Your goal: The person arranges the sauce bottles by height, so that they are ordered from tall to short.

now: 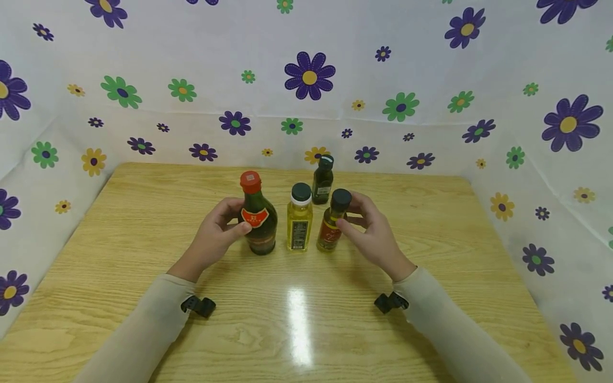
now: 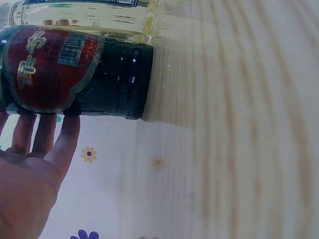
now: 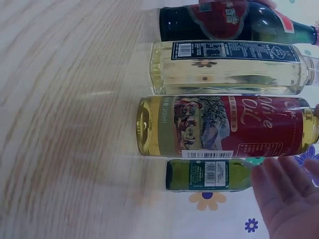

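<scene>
My left hand [image 1: 215, 231] holds a dark green glass bottle [image 1: 261, 239] with a red cap and red label, thumb in front and fingers at its far side. In the left wrist view its fingers [image 2: 65, 139] meet the bottle's side; the thumb is hidden. My right hand [image 1: 375, 234] holds a small olive oil bottle [image 1: 329, 234] near its neck, under the black cap. Its label reads "Olive Oil" in the right wrist view. Between the two stands a square clear bottle [image 1: 299, 234] of yellow oil, touched by neither hand.
Behind the olive oil bottle is a small dark green bottle [image 1: 323, 183] with a black cap. All the bottles stand upright on a glossy wooden table [image 1: 239, 330]. White cloth [image 1: 201, 58] with printed flowers surrounds the table's back and sides.
</scene>
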Demonstrator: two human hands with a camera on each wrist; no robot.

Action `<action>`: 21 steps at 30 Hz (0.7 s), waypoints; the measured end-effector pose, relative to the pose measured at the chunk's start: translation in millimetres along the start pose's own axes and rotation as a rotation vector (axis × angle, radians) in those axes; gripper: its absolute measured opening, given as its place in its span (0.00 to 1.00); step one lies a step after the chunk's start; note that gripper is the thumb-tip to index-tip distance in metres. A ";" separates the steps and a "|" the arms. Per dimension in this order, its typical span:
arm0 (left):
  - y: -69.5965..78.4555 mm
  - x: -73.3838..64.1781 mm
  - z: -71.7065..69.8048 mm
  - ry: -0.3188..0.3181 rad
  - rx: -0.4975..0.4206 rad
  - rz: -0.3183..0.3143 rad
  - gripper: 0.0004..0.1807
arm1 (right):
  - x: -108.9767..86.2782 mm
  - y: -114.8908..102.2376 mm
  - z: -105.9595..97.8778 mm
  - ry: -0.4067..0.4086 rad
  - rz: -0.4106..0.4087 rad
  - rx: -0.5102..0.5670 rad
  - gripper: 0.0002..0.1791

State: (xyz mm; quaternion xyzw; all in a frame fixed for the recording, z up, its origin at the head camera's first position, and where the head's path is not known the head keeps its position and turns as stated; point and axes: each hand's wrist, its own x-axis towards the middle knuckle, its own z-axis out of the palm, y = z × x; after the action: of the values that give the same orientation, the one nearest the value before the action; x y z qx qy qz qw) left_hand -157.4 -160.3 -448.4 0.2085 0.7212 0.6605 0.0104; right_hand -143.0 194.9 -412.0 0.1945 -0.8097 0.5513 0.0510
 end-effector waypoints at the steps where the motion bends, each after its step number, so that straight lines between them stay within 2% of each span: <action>1: -0.1 -0.1 0.0 -0.001 0.001 0.000 0.22 | 0.5 -0.8 0.0 -0.001 -0.004 0.002 0.27; 7: -0.7 -0.1 -0.3 -0.003 0.011 0.000 0.22 | 1.3 -3.1 2.4 0.001 -0.008 -0.010 0.16; 21: 1.6 0.1 0.1 0.001 0.008 -0.006 0.23 | -0.9 -5.4 3.8 0.010 0.027 -0.037 0.15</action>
State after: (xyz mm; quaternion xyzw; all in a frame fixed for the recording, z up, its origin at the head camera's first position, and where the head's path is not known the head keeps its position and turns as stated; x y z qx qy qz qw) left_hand -157.0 -160.0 -446.9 0.2060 0.7244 0.6578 0.0116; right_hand -139.6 189.9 -409.1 0.1800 -0.8222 0.5376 0.0510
